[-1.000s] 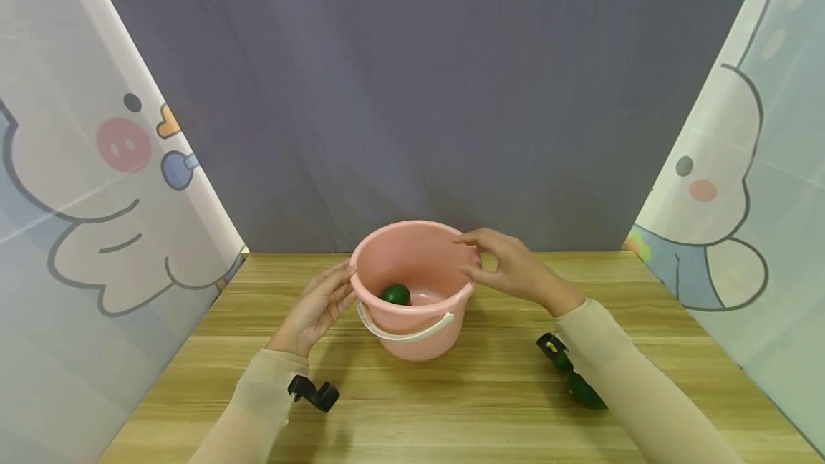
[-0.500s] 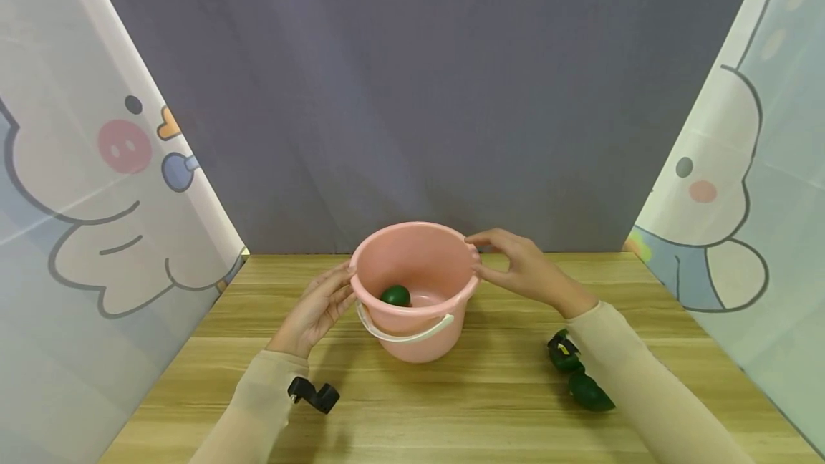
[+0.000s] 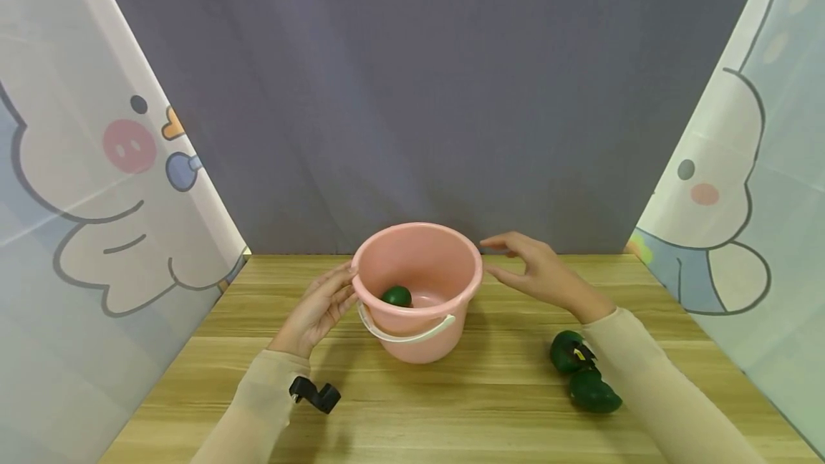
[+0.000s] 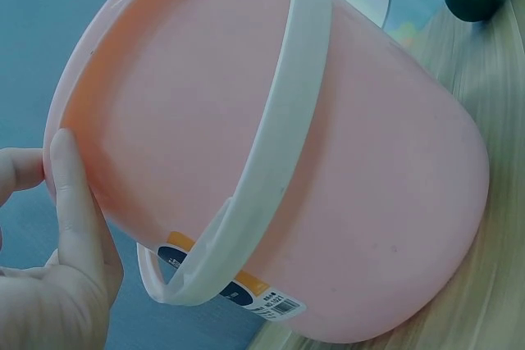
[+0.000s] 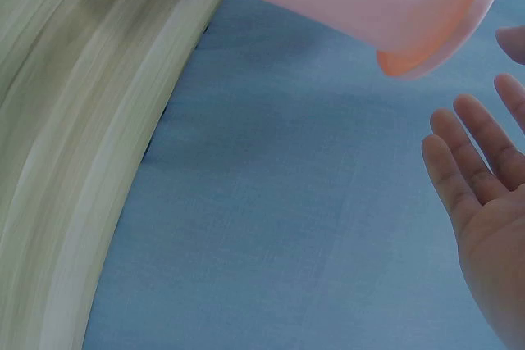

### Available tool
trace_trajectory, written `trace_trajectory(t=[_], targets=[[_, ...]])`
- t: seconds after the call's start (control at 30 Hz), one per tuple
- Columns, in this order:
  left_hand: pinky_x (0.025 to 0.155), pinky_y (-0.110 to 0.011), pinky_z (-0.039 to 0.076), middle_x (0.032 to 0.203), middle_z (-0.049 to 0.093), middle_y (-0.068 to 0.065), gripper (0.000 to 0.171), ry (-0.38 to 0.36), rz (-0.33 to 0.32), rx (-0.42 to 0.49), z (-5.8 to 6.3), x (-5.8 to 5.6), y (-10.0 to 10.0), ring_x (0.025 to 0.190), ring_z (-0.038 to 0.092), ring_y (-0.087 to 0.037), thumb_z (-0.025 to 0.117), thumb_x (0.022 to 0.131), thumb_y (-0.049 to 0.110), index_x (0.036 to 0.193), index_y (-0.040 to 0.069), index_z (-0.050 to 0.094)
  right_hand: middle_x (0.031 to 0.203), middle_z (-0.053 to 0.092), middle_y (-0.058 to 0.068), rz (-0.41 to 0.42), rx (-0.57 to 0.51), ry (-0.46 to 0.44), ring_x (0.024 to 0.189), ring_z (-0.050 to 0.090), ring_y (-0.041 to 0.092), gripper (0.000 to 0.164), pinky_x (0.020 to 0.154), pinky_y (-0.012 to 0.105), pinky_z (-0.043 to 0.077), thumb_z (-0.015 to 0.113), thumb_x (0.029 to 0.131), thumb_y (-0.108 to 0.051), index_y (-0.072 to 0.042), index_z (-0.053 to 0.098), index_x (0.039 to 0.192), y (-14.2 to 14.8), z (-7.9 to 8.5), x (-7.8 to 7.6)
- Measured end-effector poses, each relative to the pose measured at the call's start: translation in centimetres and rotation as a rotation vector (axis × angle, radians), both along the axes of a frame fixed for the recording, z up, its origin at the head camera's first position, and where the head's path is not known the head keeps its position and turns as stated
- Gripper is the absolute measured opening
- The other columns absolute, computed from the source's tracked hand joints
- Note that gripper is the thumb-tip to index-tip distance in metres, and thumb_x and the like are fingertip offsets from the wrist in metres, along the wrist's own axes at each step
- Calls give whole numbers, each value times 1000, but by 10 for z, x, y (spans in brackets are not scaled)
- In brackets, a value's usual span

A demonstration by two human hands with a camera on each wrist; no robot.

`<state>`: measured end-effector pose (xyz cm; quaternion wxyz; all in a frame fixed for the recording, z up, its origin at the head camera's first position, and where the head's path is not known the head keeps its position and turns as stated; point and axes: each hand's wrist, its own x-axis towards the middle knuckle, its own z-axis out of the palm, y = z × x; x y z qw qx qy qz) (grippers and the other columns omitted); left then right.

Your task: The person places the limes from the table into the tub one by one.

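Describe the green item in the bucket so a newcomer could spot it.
On the wooden table, find the pink bucket the left hand touches. Inside it, left of middle, sits a rounded, dark green item. Similar green items lie outside by the right sleeve; only this one shows in the bucket.

Long cream sleeves [image 3: 657, 385] carry black wrist mounts [image 3: 316, 395], the right one marked yellow.

The left hand [image 3: 322, 310] is holding the pink bucket [image 3: 420, 351] at its side, a green object [image 3: 397, 296] is lying inside, the right hand [image 3: 533, 269] is hovering just beside, and more green objects [image 3: 589, 391] are resting on the wooden surface [image 3: 470, 417].
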<state>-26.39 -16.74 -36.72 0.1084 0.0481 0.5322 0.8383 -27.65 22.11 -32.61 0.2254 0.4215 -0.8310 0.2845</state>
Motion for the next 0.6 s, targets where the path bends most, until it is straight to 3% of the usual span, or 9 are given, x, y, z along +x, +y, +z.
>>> trace_trajectory(t=[0.23, 0.6], targets=[[74, -10, 57, 112, 58, -7, 51, -8, 4, 5, 0, 0, 0, 79, 63, -5, 53, 105, 13, 151, -1, 35, 125, 65, 6, -34, 16, 15, 112, 63, 25, 46, 84, 49, 60, 78, 87, -6, -6, 63, 129, 11, -3, 2], [73, -10, 57, 114, 58, -8, 51, 3, 4, -3, -1, 0, 0, 79, 63, -4, 52, 105, 12, 151, -1, 34, 125, 65, 7, -95, 53, -23, 110, 63, 26, 44, 81, 48, 61, 78, 88, -6, -5, 62, 129, 32, -12, 8]])
